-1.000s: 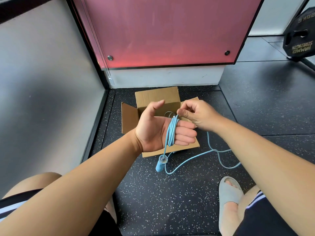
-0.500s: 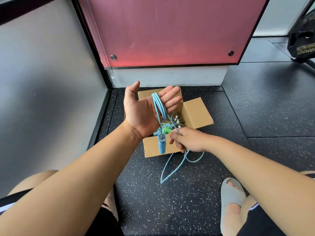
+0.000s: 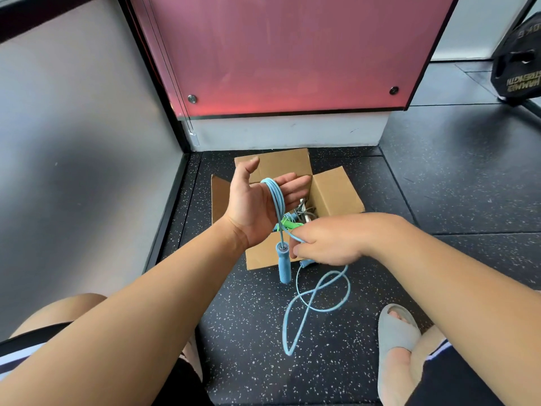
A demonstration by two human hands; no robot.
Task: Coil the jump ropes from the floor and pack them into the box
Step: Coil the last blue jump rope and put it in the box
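Blue jump rope [image 3: 276, 197] loops around the flat, straight-fingered left hand [image 3: 257, 206]; the right hand [image 3: 328, 244] pinches its cord just below, slack trailing on the floor beneath, box [image 3: 336, 191] behind both hands

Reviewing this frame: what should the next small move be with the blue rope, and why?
Probably the right hand carries its pinched strand up and over the left hand for another turn: the blue rope is wound round that open palm, but loose loops lie on the floor, outside the box.
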